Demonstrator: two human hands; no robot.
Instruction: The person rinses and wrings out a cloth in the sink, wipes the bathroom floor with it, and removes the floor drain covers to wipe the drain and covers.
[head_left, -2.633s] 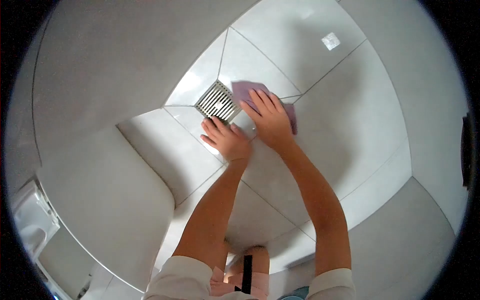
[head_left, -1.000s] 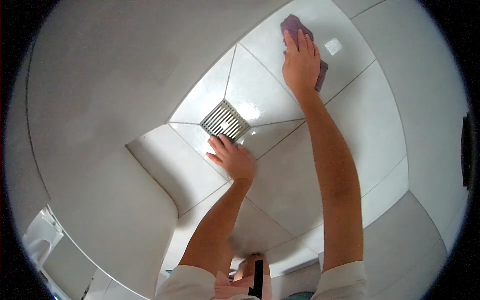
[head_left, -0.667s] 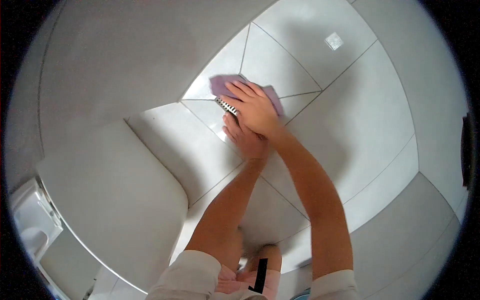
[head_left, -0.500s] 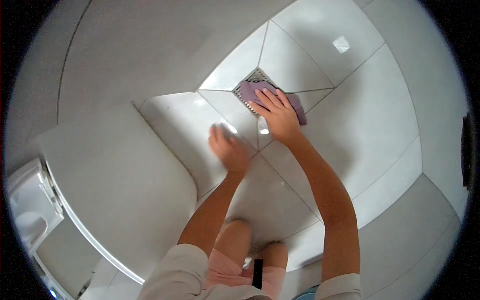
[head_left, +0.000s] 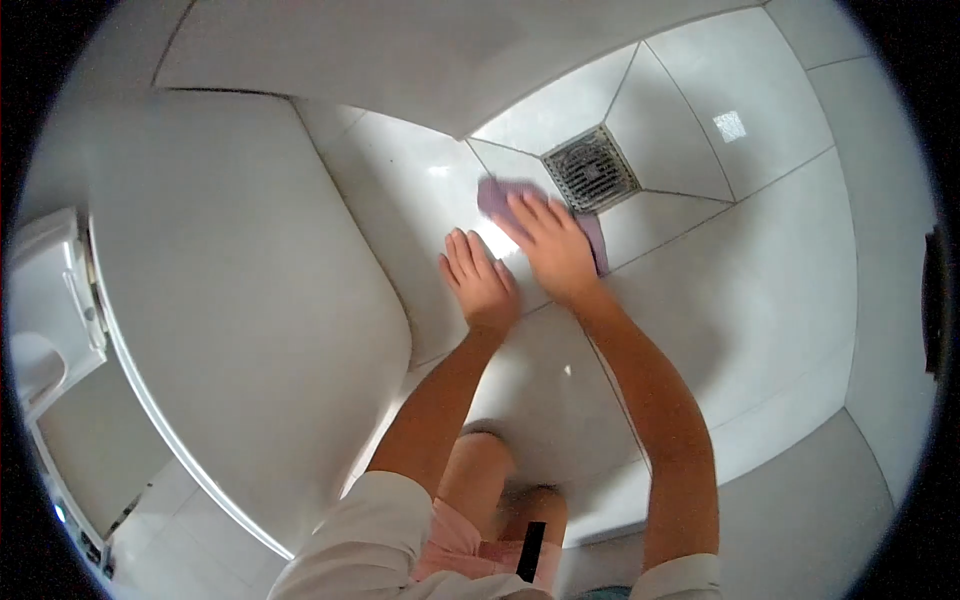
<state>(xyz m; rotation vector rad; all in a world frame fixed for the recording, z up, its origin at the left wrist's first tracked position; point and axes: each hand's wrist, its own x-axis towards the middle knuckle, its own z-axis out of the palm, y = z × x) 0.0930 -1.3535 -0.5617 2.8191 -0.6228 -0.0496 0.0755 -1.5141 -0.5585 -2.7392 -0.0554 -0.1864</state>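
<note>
A purple cloth lies on the pale tiled floor, just below and left of the square metal drain grate. My right hand presses flat on the cloth with fingers stretched out, and part of the cloth shows past the hand's right side. My left hand rests palm down on the bare tile to the left of the cloth, its fingers extended and nothing in it.
A small pale square patch is on the floor right of the drain. Smooth grey panels or walls rise at the left and top. At the far left is a white fixture. My bent knees are below.
My right hand has moved the cloth off the drain grate onto the tile to its lower left. My left hand has settled on the floor nearer the cloth. The view has turned.
</note>
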